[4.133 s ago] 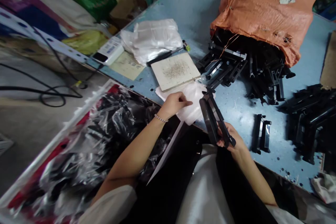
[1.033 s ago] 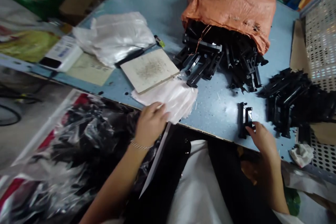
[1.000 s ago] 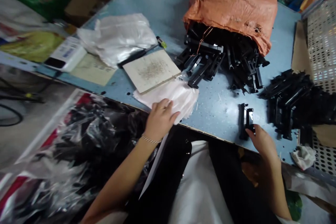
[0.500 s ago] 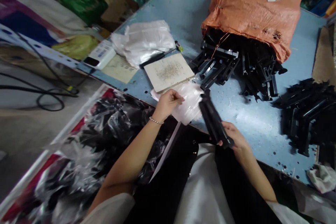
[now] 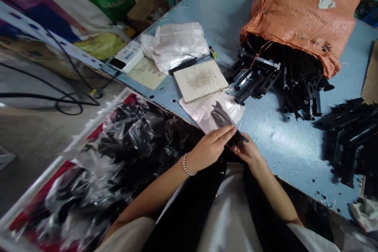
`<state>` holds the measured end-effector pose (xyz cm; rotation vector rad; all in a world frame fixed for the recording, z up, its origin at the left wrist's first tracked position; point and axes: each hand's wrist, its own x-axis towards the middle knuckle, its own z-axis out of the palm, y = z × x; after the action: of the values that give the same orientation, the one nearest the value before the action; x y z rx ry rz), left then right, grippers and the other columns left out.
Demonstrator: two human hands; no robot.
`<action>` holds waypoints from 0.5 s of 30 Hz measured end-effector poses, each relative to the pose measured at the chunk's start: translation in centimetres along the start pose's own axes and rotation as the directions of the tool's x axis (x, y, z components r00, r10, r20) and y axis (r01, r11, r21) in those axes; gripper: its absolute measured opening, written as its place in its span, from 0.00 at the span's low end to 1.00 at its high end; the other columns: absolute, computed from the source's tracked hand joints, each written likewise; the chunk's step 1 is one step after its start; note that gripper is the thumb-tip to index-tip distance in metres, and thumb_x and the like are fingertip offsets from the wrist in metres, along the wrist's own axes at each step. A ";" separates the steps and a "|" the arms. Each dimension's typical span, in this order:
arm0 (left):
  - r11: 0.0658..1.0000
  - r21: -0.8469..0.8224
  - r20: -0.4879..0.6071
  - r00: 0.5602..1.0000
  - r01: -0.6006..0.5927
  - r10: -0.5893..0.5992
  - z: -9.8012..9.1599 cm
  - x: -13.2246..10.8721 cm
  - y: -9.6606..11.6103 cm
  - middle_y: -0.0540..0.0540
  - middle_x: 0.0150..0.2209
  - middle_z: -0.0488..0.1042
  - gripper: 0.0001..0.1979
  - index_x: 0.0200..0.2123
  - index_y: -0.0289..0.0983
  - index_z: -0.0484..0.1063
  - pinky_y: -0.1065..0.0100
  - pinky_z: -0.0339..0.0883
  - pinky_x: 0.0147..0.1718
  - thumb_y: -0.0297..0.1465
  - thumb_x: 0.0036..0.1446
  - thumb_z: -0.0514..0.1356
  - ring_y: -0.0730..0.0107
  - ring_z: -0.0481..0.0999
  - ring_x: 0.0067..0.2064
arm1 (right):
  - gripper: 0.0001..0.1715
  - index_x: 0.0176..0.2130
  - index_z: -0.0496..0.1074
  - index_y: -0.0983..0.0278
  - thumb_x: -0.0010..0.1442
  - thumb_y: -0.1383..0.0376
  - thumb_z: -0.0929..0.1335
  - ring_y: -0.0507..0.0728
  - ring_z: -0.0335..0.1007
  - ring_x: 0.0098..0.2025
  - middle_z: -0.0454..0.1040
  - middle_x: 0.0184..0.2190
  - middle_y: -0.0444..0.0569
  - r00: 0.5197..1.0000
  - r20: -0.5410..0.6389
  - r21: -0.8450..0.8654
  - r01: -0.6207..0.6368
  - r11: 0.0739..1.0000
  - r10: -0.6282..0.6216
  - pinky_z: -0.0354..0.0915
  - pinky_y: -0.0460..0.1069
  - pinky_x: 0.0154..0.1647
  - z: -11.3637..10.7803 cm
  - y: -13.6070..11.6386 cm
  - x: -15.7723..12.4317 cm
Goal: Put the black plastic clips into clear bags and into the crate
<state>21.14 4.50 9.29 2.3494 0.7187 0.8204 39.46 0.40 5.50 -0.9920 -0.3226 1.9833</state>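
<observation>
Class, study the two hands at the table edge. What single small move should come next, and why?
Probably slide the black part further into the clear bag. Its far end looks grey, as if under the film, while its near end sticks out bare in the right hand. The left hand lies at the bag's mouth, by the edge of the table.

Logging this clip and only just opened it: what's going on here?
A person sits at a blue table with both hands together at its near edge. The right hand holds the end of a black plastic part, which lies partly inside a clear bag. The left hand pinches the bag where the part enters it. Beyond, more black parts spill from an orange sack, and another pile lies to the right.
</observation>
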 end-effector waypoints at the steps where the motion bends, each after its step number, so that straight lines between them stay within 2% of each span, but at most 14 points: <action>1: 1.000 -0.024 0.001 1.000 0.000 0.000 0.1 -0.2 0.5 0.40 0.64 0.68 0.38 0.73 0.46 0.47 0.60 0.70 0.63 0.18 0.64 0.50 0.64 0.70 0.64 | 0.15 0.31 0.72 0.65 0.54 0.59 0.77 0.45 0.57 0.19 0.66 0.20 0.40 0.999 -0.028 -0.025 0.032 0.999 -0.033 0.57 0.39 0.16 0.2 0.0 -0.4; 3: 0.998 -0.063 -0.018 1.000 0.008 -0.009 0.0 -0.6 0.5 0.42 0.64 0.69 0.38 0.73 0.49 0.48 0.60 0.70 0.63 0.18 0.64 0.51 0.64 0.71 0.64 | 0.13 0.32 0.74 0.66 0.55 0.60 0.77 0.45 0.54 0.19 0.66 0.20 0.40 0.997 -0.047 -0.019 0.062 0.998 -0.063 0.55 0.39 0.15 0.4 0.0 -1.2; 5: 0.998 -0.062 -0.091 0.995 0.034 -0.039 -0.1 -1.3 -0.1 0.42 0.63 0.69 0.38 0.72 0.50 0.49 0.60 0.70 0.63 0.18 0.64 0.52 0.64 0.72 0.63 | 0.12 0.36 0.75 0.65 0.57 0.59 0.75 0.45 0.50 0.19 0.66 0.23 0.40 0.999 -0.014 0.108 0.044 0.993 -0.043 0.53 0.39 0.14 0.5 0.2 -2.0; 7: 0.997 -0.016 -0.186 0.979 0.077 -0.079 0.1 -1.9 -0.6 0.41 0.63 0.69 0.38 0.72 0.50 0.50 0.60 0.69 0.63 0.18 0.64 0.53 0.62 0.71 0.63 | 0.14 0.40 0.76 0.65 0.58 0.58 0.72 0.45 0.45 0.19 0.65 0.24 0.41 0.999 0.035 0.241 0.015 0.970 -0.024 0.51 0.38 0.13 0.6 0.4 -2.4; 9: 0.996 0.038 -0.249 0.966 0.082 -0.070 0.6 -2.4 -0.6 0.39 0.64 0.68 0.39 0.73 0.49 0.47 0.60 0.69 0.62 0.18 0.63 0.54 0.61 0.71 0.63 | 0.14 0.41 0.75 0.66 0.59 0.58 0.72 0.45 0.44 0.19 0.64 0.25 0.41 0.998 0.053 0.250 0.004 0.968 -0.018 0.50 0.38 0.12 0.9 0.7 -2.3; 11: 0.998 0.066 -0.250 0.968 0.007 0.010 1.2 -2.6 0.1 0.39 0.63 0.69 0.40 0.74 0.48 0.44 0.62 0.71 0.61 0.18 0.64 0.53 0.62 0.72 0.62 | 0.14 0.37 0.74 0.65 0.56 0.57 0.73 0.45 0.47 0.19 0.64 0.23 0.41 0.999 0.011 0.112 0.042 0.993 -0.043 0.50 0.40 0.13 1.3 1.1 -1.9; 13: 0.995 0.062 -0.187 0.978 -0.083 0.093 1.6 -2.6 1.1 0.40 0.62 0.70 0.41 0.74 0.47 0.41 0.62 0.72 0.60 0.17 0.64 0.51 0.64 0.73 0.61 | 0.15 0.32 0.72 0.63 0.53 0.55 0.75 0.47 0.53 0.20 0.66 0.22 0.41 0.977 -0.101 -0.162 0.172 0.972 -0.190 0.55 0.42 0.17 1.6 1.3 -1.7; 15: 0.993 0.041 -0.083 0.990 -0.113 0.116 1.8 -2.6 2.1 0.39 0.62 0.70 0.40 0.74 0.44 0.40 0.62 0.72 0.60 0.18 0.63 0.51 0.64 0.72 0.62 | 0.15 0.32 0.73 0.63 0.54 0.55 0.74 0.50 0.62 0.25 0.69 0.23 0.42 0.892 -0.174 -0.499 0.285 0.818 -0.417 0.62 0.45 0.24 1.8 1.4 -2.0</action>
<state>21.25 0.85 8.47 2.4186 0.6428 0.9698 37.88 -1.76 6.93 -1.3789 -0.7913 1.4243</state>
